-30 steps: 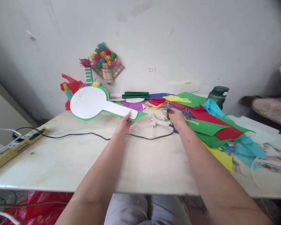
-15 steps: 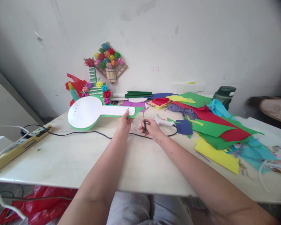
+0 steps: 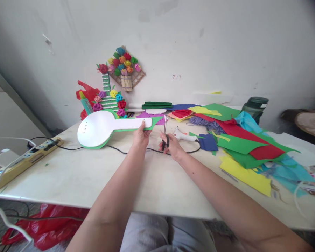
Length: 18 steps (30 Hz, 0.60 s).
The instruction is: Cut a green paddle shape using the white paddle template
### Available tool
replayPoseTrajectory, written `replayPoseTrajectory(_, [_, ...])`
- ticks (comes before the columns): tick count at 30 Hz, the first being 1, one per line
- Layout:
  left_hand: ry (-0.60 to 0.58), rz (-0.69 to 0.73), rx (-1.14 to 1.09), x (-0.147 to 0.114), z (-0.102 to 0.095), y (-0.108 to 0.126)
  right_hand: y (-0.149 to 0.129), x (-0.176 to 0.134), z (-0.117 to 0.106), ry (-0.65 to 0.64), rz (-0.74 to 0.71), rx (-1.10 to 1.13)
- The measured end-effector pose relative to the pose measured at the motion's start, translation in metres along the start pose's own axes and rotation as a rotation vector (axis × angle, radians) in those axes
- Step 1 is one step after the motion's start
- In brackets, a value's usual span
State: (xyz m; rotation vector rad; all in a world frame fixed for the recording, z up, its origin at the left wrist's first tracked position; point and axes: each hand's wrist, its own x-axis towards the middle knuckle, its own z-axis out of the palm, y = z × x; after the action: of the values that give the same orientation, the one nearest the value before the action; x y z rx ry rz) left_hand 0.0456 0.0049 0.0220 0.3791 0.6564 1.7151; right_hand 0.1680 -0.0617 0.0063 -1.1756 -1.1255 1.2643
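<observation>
A white paddle-shaped cutout (image 3: 97, 128) with a round body and a long neck is backed by green sheet (image 3: 156, 121) that juts past its edges. My left hand (image 3: 141, 135) grips the neck near its end, thumb on top, holding it above the table. In my right hand (image 3: 171, 145) is a pair of scissors (image 3: 165, 126) with black handles, blades upward and somewhat apart. The blades are just right of the green sheet's tip; I cannot tell whether they touch it. A white glue gun (image 3: 185, 135) lies beyond my right hand.
Coloured sheets (image 3: 241, 143) and purple yarn (image 3: 204, 122) pile up at right, near a dark green bottle (image 3: 254, 106). A black cord (image 3: 115, 149) runs across the table to a power strip (image 3: 28, 161). Paper-flower decorations (image 3: 112, 94) stand against the wall.
The scissors' blades have opened and now stand right of the green sheet's tip. My left hand keeps its hold on the cutout. The whole view has shifted slightly.
</observation>
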Motion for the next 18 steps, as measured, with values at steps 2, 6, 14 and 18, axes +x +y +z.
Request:
replayPoseTrajectory(2, [0.003, -0.002, -0.009, -0.001, 0.0, 0.001, 0.0, 0.0, 0.001, 0.011, 0.002, 0.0])
replayPoseTrajectory(6, [-0.015, -0.012, -0.012, -0.002, 0.001, -0.003, 0.002, 0.0, 0.003, -0.073, -0.005, -0.026])
replayPoseTrajectory(14, [-0.116, -0.014, 0.005, -0.01, 0.004, -0.029, 0.005, 0.001, 0.005, -0.105, -0.019, -0.023])
replayPoseTrajectory(18, [-0.091, -0.025, 0.005, -0.016, 0.008, -0.031, 0.008, 0.004, 0.003, -0.093, -0.037, -0.018])
